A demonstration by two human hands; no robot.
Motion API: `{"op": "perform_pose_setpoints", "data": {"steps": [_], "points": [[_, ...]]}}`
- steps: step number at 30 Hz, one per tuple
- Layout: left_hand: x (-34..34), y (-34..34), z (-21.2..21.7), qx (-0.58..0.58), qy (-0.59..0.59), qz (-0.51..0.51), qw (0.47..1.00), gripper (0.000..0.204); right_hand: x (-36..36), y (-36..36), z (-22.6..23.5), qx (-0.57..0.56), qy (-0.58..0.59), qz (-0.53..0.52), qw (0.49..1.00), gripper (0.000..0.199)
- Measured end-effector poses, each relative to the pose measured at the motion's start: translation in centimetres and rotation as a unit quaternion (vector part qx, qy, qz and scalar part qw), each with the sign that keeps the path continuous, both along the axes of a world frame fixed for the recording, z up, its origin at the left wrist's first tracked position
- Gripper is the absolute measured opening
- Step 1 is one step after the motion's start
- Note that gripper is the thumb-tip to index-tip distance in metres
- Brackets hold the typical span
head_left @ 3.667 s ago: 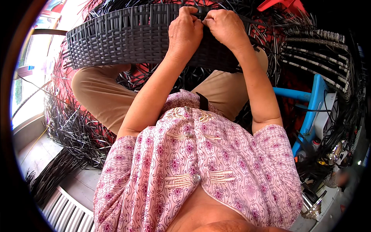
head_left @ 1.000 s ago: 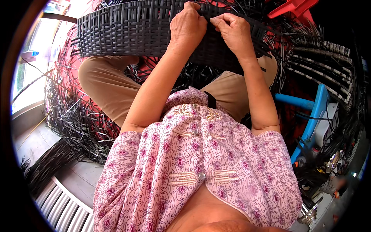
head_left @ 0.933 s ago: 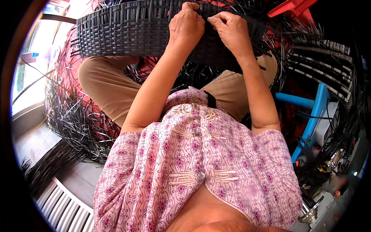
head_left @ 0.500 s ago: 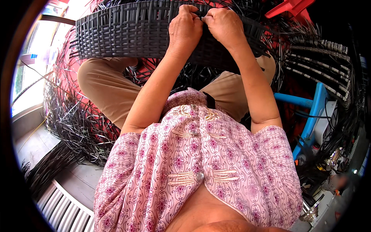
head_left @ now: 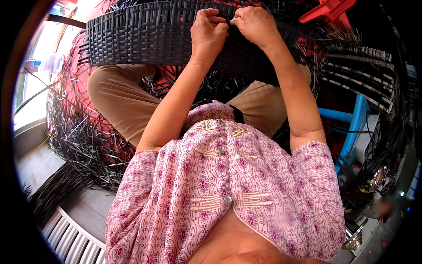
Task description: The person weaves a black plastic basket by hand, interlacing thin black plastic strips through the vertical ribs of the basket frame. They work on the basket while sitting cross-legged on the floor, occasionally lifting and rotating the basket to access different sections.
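A long curved panel of black woven wicker [head_left: 136,35] lies across in front of me, above my crossed legs. Over its right-hand part, my left hand [head_left: 208,37] has its fingers curled and its thumb close to the forefinger. My right hand [head_left: 256,28] is closed in a pinch just beside it, with the fingertips of both hands a small gap apart at the weave. Anything pinched between the fingers is too thin and dark to make out. Behind and below the hands, part of the weave is in shadow.
Loose black strips [head_left: 88,145] pile up on red ground at the left, with a bundle [head_left: 57,189] below. A white slatted piece [head_left: 72,240] lies lower left. At the right are a blue plastic frame [head_left: 351,132], banded strip bundles [head_left: 360,79] and a red plastic piece [head_left: 327,11].
My hands have drawn slightly apart; the left one has dropped a little. My right forearm and elbow have shifted a bit to the right. The panel stays nearly in place.
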State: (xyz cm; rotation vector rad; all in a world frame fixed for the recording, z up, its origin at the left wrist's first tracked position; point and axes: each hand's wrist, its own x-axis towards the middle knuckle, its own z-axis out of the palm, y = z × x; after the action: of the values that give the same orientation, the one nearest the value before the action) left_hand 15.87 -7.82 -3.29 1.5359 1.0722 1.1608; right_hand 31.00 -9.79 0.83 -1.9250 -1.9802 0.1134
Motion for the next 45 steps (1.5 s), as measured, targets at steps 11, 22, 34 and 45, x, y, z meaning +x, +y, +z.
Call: {"op": "perform_pose_setpoints", "data": {"steps": [11,22,34,45], "points": [[0.0,-0.8,0.3,0.021,0.01,0.024,0.999,0.035,-1.4,-1.1,-1.0,0.106,-0.057,0.015,0.993,0.022],[-0.2,0.8,0.2,0.078,0.105,0.043,0.991,0.033,-1.1,-1.0,-1.2,0.108,-0.053,0.02,0.992,0.023],[-1.7,0.8,1.0,0.253,0.274,-0.018,0.928,0.045,-0.9,-1.0,-1.6,0.062,0.022,-0.021,0.998,0.02],[-0.6,-0.3,0.2,0.21,0.231,0.028,0.95,0.047,-0.9,-1.5,-1.3,0.078,0.062,-0.009,0.995,0.019]]}}
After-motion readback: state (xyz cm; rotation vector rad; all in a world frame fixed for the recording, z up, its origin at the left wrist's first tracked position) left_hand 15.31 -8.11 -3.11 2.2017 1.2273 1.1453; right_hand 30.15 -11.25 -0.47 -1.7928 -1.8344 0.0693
